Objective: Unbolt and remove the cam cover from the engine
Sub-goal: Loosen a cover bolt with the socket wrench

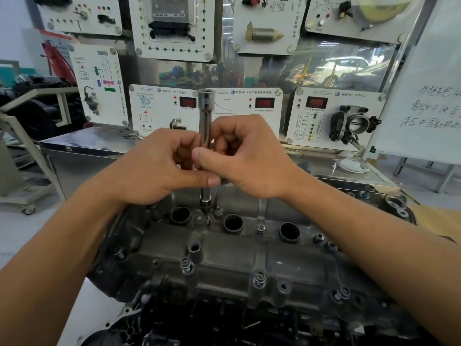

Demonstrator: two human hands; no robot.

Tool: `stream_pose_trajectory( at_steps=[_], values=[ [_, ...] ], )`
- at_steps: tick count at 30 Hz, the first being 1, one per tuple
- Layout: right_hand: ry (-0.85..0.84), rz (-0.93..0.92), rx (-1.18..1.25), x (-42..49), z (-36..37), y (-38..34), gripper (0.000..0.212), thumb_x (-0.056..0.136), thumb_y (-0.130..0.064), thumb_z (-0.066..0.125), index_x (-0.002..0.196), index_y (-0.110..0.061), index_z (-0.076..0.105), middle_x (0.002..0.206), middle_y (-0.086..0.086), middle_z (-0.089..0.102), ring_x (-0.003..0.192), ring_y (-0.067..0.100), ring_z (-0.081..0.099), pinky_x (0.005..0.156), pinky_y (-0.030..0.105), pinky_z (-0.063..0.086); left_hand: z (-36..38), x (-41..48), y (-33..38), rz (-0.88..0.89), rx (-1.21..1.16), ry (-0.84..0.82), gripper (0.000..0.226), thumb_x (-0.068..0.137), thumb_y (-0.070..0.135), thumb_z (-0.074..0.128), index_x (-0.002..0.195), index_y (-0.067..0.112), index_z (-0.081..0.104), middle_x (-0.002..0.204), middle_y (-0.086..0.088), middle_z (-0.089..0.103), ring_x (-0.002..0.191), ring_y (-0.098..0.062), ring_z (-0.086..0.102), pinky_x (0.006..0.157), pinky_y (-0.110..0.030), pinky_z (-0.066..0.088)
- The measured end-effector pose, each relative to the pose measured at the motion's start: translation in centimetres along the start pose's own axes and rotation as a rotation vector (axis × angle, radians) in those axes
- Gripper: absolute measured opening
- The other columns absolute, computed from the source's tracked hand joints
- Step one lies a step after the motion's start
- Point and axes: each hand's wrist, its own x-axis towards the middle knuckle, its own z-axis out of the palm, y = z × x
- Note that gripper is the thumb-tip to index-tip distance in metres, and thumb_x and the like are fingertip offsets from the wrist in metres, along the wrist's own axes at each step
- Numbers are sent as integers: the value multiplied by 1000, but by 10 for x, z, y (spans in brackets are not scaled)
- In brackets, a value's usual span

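A dark grey metal cam cover (224, 260) lies across the engine below me, with three round plug wells and several bolts along its edges. A long chrome socket extension (206, 113) stands upright over the cover's middle, its lower socket end (205, 199) just above a small bolt (208, 221). My left hand (159, 168) and my right hand (249, 158) both pinch the extension's shaft at mid-height, thumbs crossing in front. The shaft's middle is hidden by my fingers.
Loosened bolts stand raised along the near edge (187, 264), (259, 279), (341, 294). A steel bench (94, 143) behind the engine carries white training panels, one with a throttle body (354, 126). A whiteboard (424, 96) leans at the right, a grey cart (22, 156) stands at the left.
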Motion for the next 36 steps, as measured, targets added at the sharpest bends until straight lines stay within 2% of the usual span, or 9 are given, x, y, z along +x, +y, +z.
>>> stream_pose_trajectory(
  at_steps=[3, 8, 14, 19, 23, 25, 28, 31, 36],
  values=[
    [-23, 10, 1, 0, 2, 0, 28, 81, 0, 72, 66, -20, 61, 47, -7, 50, 44, 5, 42, 50, 17, 37, 0, -1, 2, -8, -28, 10, 59, 67, 37, 89, 104, -1, 64, 92, -15, 72, 85, -33, 69, 81, -42, 59],
    [8, 24, 23, 0, 1, 0, 7, 81, 2, 70, 76, 3, 66, 53, 9, 58, 47, 22, 53, 50, 36, 47, -5, -4, 3, -55, -17, -159, 16, 80, 20, 72, 96, 19, 73, 81, 2, 76, 75, -12, 72, 73, -16, 54],
    [-5, 23, 7, 1, 2, 1, 12, 80, 0, 73, 71, 1, 65, 49, -1, 48, 47, 9, 41, 48, 27, 38, 5, 0, 4, 6, 64, 48, 56, 63, 49, 87, 88, 4, 64, 77, -20, 64, 68, -35, 59, 63, -41, 51],
    [8, 5, 2, 0, 1, 0, 10, 82, -2, 74, 75, 3, 67, 56, 18, 61, 45, 24, 54, 48, 32, 45, -1, -4, 6, -31, 146, -156, 14, 80, 35, 74, 93, 30, 71, 79, 15, 74, 75, 0, 69, 72, -7, 47],
    [-6, 24, -43, 2, 3, 3, 16, 88, -11, 72, 79, 0, 68, 48, -3, 52, 44, 5, 46, 48, 19, 40, 10, 0, 4, -2, 276, 58, 27, 70, 36, 86, 65, 36, 59, 54, 19, 58, 49, 2, 52, 52, -5, 38],
    [-17, 44, -107, 3, 7, 1, 18, 93, -15, 67, 84, 0, 67, 52, 3, 56, 47, 14, 50, 52, 28, 46, 15, -1, 7, 14, 334, 125, 36, 66, 39, 90, 66, 37, 54, 56, 23, 57, 52, 4, 51, 52, -6, 38],
    [-75, 60, -192, 4, 3, -15, 22, 98, -18, 60, 94, 3, 66, 70, 17, 65, 64, 28, 60, 66, 42, 51, 12, -2, 14, -44, 279, 66, 31, 71, 46, 86, 81, 34, 59, 70, 15, 66, 64, -1, 60, 58, -15, 46],
    [-74, 22, -275, 4, -18, -40, 22, 100, -21, 57, 93, -2, 66, 73, 4, 66, 67, 16, 61, 68, 37, 51, 9, 6, 35, -18, 238, 30, 7, 86, 37, 71, 85, 33, 65, 74, 5, 70, 68, -13, 65, 64, -24, 51],
    [99, -12, -376, -10, -83, -81, 26, 101, -23, 54, 87, -4, 64, 69, 4, 66, 59, 10, 62, 58, 23, 48, 34, 44, 92, 125, 94, 32, 23, 93, 15, 67, 73, 25, 66, 58, 12, 67, 49, 0, 59, 52, -7, 41]
  ],
)
